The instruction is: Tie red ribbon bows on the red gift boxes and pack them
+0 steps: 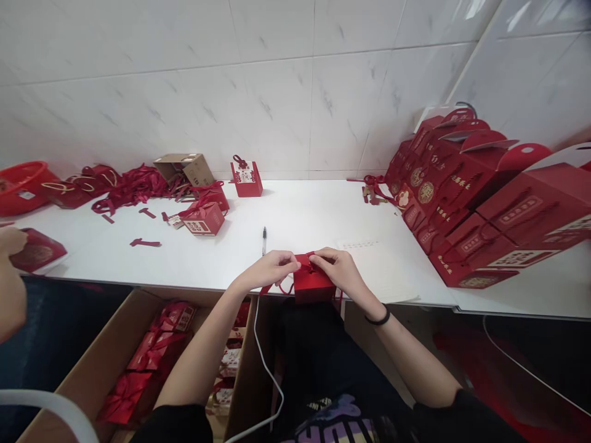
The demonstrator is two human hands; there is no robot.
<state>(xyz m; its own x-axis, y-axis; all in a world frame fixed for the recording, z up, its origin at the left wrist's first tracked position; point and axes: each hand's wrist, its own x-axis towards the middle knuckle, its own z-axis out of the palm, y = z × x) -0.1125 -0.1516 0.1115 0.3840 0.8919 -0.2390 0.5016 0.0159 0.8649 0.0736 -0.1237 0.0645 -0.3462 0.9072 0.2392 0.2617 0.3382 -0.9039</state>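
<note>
A small red gift box (313,284) stands at the near edge of the white table (300,215), right in front of me. My left hand (272,268) and my right hand (336,267) meet over its top, both pinching the red ribbon (305,261) there. A loose ribbon end (273,288) trails off to the left below my left hand. A black band is on my right wrist.
A black pen (265,239) lies just beyond the box. Finished red boxes (203,218) and a ribbon pile (133,184) sit at the far left, flat red cartons (480,197) stacked at right. A cardboard box of ribboned boxes (152,357) stands below. Another person's hand (12,271) holds a red box at left.
</note>
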